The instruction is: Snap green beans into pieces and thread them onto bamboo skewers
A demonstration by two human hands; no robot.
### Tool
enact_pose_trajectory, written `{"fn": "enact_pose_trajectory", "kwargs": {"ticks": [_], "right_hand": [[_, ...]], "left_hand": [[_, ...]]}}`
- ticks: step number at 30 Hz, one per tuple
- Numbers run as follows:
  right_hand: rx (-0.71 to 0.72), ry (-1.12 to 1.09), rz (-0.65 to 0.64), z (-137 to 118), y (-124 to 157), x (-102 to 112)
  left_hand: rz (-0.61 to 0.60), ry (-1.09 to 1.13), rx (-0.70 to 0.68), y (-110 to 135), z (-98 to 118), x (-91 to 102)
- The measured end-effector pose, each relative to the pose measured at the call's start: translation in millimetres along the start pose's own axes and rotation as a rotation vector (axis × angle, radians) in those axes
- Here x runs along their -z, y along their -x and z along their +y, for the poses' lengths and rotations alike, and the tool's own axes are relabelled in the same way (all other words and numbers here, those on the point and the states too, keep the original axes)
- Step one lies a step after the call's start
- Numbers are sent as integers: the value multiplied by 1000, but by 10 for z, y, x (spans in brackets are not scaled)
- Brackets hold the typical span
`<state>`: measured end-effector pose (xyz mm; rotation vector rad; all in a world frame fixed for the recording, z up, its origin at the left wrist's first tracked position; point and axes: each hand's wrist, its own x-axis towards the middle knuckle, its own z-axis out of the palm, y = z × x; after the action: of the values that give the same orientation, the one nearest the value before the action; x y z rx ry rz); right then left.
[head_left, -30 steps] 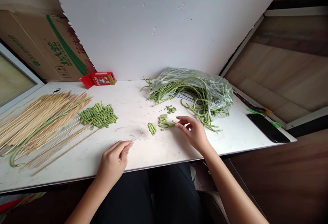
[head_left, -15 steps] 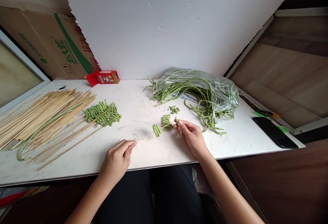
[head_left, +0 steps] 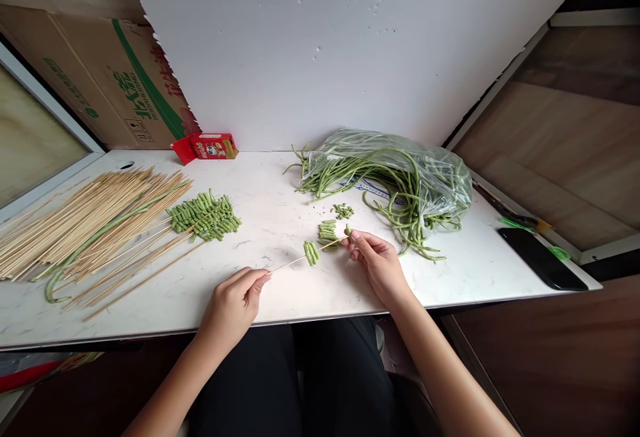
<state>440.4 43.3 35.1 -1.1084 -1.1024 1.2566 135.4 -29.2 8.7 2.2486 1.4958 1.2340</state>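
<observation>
Left hand (head_left: 235, 300): thumb and fingers pinched together on thin stick (head_left: 287, 265). Right hand (head_left: 376, 265): fingertips nearly together, gripping bean piece (head_left: 349, 230) at stick's other end. Threaded pieces (head_left: 311, 253) midway along stick. Loose pieces (head_left: 328, 226) lay just beyond stick, bag (head_left: 453, 187) of long beans beyond, rightward; filled skewers (head_left: 205, 215) left of stick.

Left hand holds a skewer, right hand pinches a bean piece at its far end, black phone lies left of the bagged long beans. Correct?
Wrong side: the head view shows the black phone right of the bagged long beans. Otherwise, left hand holds a skewer, right hand pinches a bean piece at its far end.
</observation>
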Motion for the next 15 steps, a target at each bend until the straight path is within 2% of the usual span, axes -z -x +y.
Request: {"fn": "enact_pose_trajectory", "kwargs": {"ticks": [15], "right_hand": [[-8,41,12,-28,6,-26]], "left_hand": [[-2,4,19,-3,-6,-13]]}}
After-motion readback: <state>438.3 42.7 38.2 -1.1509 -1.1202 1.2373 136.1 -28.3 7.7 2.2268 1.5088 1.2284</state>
